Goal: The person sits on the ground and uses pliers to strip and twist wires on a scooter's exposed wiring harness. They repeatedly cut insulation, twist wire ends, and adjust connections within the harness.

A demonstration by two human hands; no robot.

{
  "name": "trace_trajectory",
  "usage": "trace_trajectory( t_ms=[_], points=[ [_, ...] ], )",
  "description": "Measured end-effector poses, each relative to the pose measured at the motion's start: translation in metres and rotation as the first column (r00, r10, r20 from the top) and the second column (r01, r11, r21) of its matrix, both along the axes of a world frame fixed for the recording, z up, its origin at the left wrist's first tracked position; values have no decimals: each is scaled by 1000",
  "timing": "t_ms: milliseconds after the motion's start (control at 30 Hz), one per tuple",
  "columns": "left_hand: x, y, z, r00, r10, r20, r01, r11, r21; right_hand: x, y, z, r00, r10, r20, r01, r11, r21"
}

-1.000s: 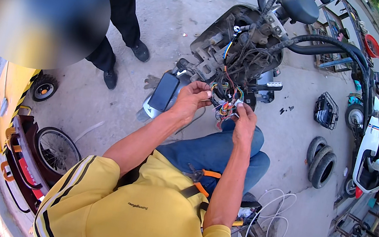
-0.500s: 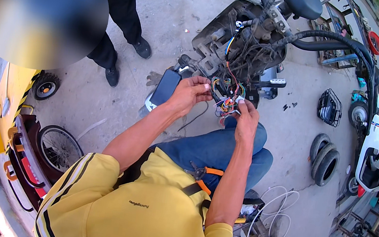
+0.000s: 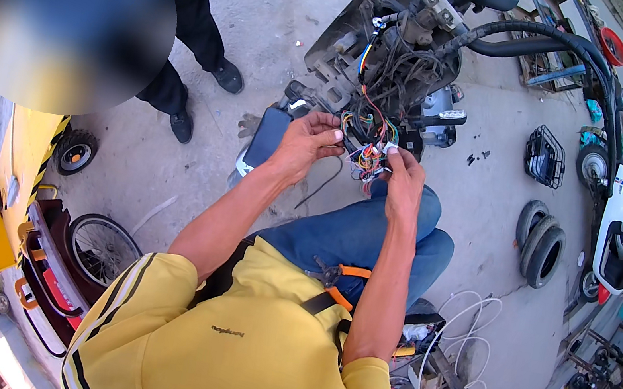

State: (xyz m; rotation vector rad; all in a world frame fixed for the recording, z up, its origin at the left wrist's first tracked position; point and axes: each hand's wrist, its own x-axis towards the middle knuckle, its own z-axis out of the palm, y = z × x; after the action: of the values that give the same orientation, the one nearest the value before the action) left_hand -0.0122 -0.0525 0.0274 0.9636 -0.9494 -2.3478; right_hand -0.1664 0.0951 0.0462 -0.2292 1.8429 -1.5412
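A bundle of colourful wires (image 3: 365, 158) hangs from the stripped front of a scooter (image 3: 396, 62), in front of my knees. My left hand (image 3: 307, 147) is closed in a pinch on the wires at the bundle's left side. At its right side, my right hand (image 3: 405, 183) grips a small white connector (image 3: 391, 149) between thumb and fingers. A blue, yellow and red strand of wires (image 3: 366, 58) runs down from the scooter towards the bundle. Pliers with orange handles (image 3: 349, 271) rest on my lap, beside my right forearm.
Another person's dark-trousered leg (image 3: 200, 13) stands at the far left. A dark, flat panel (image 3: 268, 136) is by my left hand. To the right are tyres (image 3: 544, 247), a black wire basket (image 3: 545, 157) and a white scooter (image 3: 618, 232). White tubing (image 3: 428, 357) coils at lower right.
The view has shifted slightly, so the scooter appears a little further left and up. Both hands stay at the wire bundle; the white connector now shows more clearly at my right fingertips.
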Motion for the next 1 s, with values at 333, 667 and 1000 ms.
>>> trace_trajectory(
  t_ms=[333, 667, 1000],
  points=[
    [-1, 7, 6, 996, 42, 84, -40, 999, -21, 1, 1, -2, 998, 1, -69, -2, 1000, -13],
    [-1, 7, 4, 994, 54, 93, -54, 999, -4, 4, 1, 3, 999, 5, -37, -7, 999, -52],
    [8, 24, 9, 962, 186, 202, -42, 827, -561, 7, 2, 8, 992, 14, -125, -15, 1000, -8]
  ],
)
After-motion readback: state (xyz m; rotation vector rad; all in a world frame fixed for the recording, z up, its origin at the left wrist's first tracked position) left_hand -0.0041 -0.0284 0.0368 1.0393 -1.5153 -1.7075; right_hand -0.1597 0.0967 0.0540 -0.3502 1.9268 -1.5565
